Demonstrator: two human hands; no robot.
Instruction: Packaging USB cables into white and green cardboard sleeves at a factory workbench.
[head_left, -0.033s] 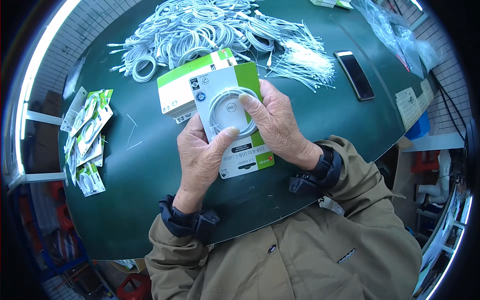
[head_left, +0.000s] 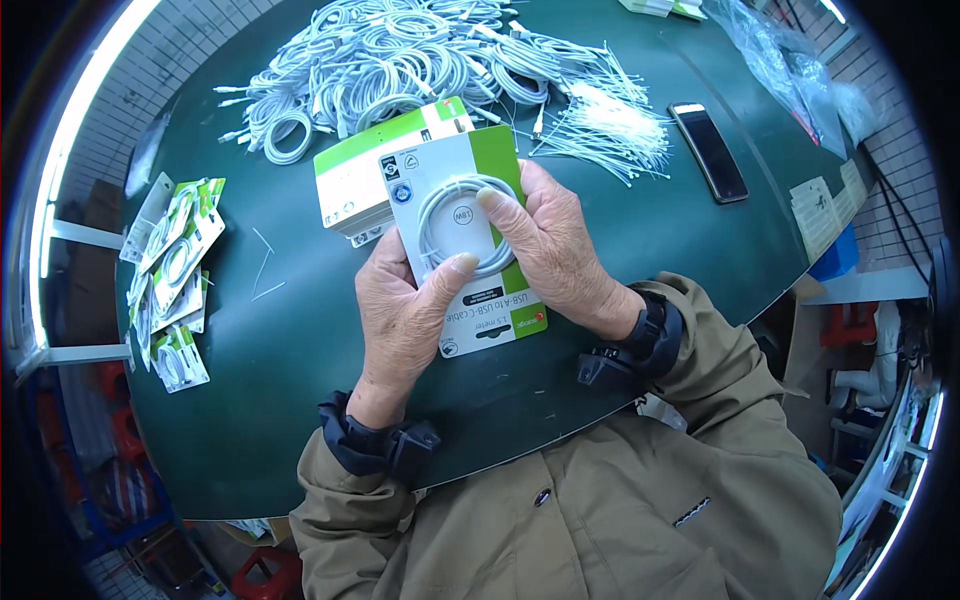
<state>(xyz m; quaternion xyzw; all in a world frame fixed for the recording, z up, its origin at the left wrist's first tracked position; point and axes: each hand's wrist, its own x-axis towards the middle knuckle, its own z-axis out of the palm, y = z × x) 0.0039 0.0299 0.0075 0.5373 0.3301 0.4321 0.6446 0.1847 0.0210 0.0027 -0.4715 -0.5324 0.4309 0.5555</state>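
Between my two hands is a white and green packaging card (head_left: pixel 430 172), printed side up and upside down to me. A coiled white USB cable (head_left: pixel 427 222) lies flat against its front. My left hand (head_left: pixel 402 305) grips the card's left edge, its thumb pressing on the bottom of the coil. From the right, my right hand (head_left: pixel 565 240) closes on the card, thumb over the coil's upper right; its other fingers are hidden behind. Just behind and left of the card sits a stack of similar cards (head_left: pixel 345 190), partly covered by it.
At the back, loose coiled white cables (head_left: pixel 400 60) form a big heap beside a bundle of white cable ties (head_left: pixel 615 125). A phone (head_left: pixel 710 150) lies to the right. Carded cables (head_left: pixel 180 265) are piled at left, near cut tie pieces (head_left: pixel 263 270). Plastic bags (head_left: pixel 790 70) sit far right.
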